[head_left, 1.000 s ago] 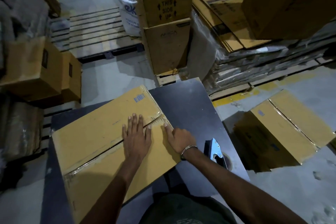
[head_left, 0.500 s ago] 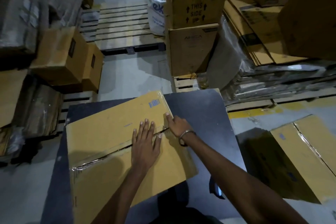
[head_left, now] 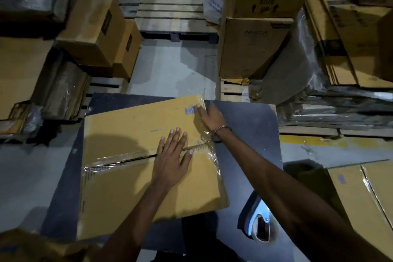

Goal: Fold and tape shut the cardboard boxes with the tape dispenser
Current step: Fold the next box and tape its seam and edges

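A yellow-brown cardboard box (head_left: pixel 131 134) lies flaps-up on a dark table (head_left: pixel 244 134), with clear tape running along its middle seam and over its right edge. My left hand (head_left: pixel 172 159) lies flat on the seam, fingers spread and straight. At the box's far right corner, beside a blue barcode, my right hand (head_left: pixel 210 116) presses down with its fingers. The tape dispenser (head_left: pixel 258 222), blue-grey with a roll in it, rests on the table under my right forearm, untouched.
Another taped box (head_left: pixel 361 198) sits on the floor to the right. Stacked boxes (head_left: pixel 255 27) on a pallet stand beyond the table, with flat cardboard sheets (head_left: pixel 350 49) at the right, more boxes (head_left: pixel 100 32) at the left and a bare pallet (head_left: pixel 172 6) at the back.
My right hand has slid from the seam's end along the box's right edge to the far corner. My left hand has stayed flat on the seam.
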The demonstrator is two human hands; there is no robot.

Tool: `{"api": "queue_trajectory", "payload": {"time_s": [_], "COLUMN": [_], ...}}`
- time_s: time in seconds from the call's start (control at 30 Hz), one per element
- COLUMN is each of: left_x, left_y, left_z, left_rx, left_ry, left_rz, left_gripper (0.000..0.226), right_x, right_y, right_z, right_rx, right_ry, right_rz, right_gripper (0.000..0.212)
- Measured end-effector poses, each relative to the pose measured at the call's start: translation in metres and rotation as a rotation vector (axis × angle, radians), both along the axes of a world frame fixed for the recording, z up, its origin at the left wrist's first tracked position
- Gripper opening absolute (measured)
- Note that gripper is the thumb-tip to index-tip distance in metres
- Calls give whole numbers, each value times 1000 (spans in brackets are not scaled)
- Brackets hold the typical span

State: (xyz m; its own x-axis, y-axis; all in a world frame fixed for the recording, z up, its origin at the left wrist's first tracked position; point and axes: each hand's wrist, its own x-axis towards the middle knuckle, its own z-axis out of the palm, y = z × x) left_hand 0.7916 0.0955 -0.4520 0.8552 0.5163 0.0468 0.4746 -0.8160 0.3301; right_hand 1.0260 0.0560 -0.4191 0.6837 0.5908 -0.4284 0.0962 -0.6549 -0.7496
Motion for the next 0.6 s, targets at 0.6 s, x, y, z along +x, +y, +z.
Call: {"api": "queue_trajectory", "payload": {"time_s": [0.6], "left_x": [0], "left_y": [-2], "left_z": [4], "left_rx": [-15], "left_ry": [43], "left_rz": [1], "left_gripper": [65], "right_x": [35], "right_y": [37], "right_z": [-11], "right_rx": [15], "right_ry": [-69], "right_rz": [70], "right_gripper": [58]}}
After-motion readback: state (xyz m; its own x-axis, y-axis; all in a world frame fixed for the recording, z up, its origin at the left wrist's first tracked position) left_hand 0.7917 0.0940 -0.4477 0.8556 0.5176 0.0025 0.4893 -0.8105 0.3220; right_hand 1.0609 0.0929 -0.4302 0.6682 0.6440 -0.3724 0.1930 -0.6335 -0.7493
